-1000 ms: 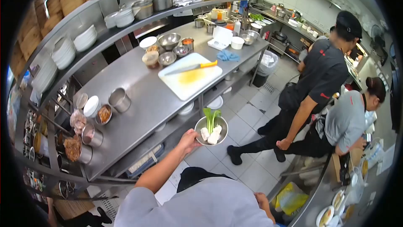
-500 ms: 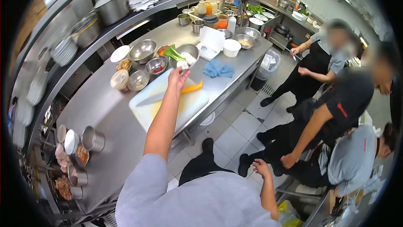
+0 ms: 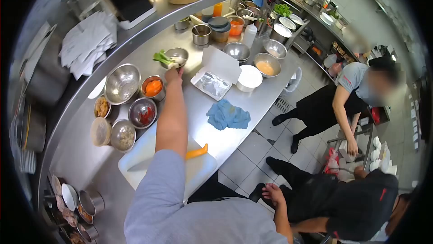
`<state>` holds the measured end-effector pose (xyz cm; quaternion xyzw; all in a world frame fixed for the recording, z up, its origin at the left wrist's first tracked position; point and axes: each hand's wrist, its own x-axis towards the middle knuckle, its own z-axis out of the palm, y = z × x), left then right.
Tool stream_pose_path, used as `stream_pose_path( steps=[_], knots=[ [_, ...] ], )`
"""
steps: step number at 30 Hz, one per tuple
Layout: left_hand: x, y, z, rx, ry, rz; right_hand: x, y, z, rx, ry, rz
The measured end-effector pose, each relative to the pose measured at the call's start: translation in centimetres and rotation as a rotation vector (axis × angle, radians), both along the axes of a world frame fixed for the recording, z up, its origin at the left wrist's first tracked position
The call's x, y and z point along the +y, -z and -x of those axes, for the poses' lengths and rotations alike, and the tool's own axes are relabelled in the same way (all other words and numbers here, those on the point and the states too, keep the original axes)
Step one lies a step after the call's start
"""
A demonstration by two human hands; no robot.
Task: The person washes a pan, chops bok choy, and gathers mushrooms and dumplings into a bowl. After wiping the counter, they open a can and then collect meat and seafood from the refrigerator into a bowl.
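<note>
Left hand [image 3: 173, 75] grips near rim of metal bowl [image 3: 177, 55], leafy greens [image 3: 161, 56] over edge; right hand [image 3: 274, 193] loosely open, empty. You seem to be positioning bowl at surface [image 3: 196, 111], near white box [image 3: 214, 84]; base contact unclear. Letting go calls for level base.

The person wears a plain light grey top [image 3: 225, 221] with a loose short sleeve [image 3: 167, 176] ending near the elbow in a straight hem, and black legwear [image 3: 215, 190] below; both hands [image 3: 174, 75] are bare, without gloves.
</note>
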<state>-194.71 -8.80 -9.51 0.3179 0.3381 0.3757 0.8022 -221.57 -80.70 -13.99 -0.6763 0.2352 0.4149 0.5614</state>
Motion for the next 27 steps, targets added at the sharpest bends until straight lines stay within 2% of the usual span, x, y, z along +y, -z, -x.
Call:
stream_pose_path(
  steps=[2,6,8,10,12,14,16,21,22,25,26,27],
  knots=[
    [1.8,3.1,-1.2,-0.052,0.025,-0.034,0.2,0.4,-1.2,0.024,0.024,0.027],
    [5.0,10.2,-1.7,-0.15,0.082,0.198,1.3,0.9,-4.1,0.039,-0.004,-0.006],
    [-4.3,-1.5,1.4,0.063,0.049,0.107,2.2,1.6,-6.2,0.059,-0.087,0.006],
    [-8.1,-3.3,5.0,-0.083,0.337,-0.02,3.0,3.5,-8.5,0.066,-0.209,0.036],
    [-11.2,-5.6,9.4,-0.054,0.621,-0.073,3.4,6.6,-11.3,0.082,-0.372,0.081],
    [-14.9,-8.3,14.2,0.057,0.714,-0.033,4.4,8.0,-15.1,0.092,-0.524,0.123],
    [-16.7,-9.5,18.1,0.15,0.807,-0.091,4.6,8.4,-20.6,0.066,-0.621,0.159],
    [-20.4,-10.7,22.8,0.368,0.615,-0.234,4.7,8.1,-38.3,-0.143,-0.724,0.226],
    [-21.2,-10.8,22.8,0.412,0.615,-0.273,4.4,8.2,-42.1,-0.133,-0.653,0.201],
    [-25.0,-10.1,19.9,0.508,0.681,-0.375,4.1,3.5,-52.1,-0.302,-0.723,0.289],
    [-26.4,-9.7,18.2,0.58,0.703,-0.57,3.5,2.3,-55.4,-0.376,-0.639,0.317],
    [-27.8,-9.1,16.6,0.65,0.715,-0.767,3.1,0.8,-59.3,-0.463,-0.68,0.36]
  ],
)
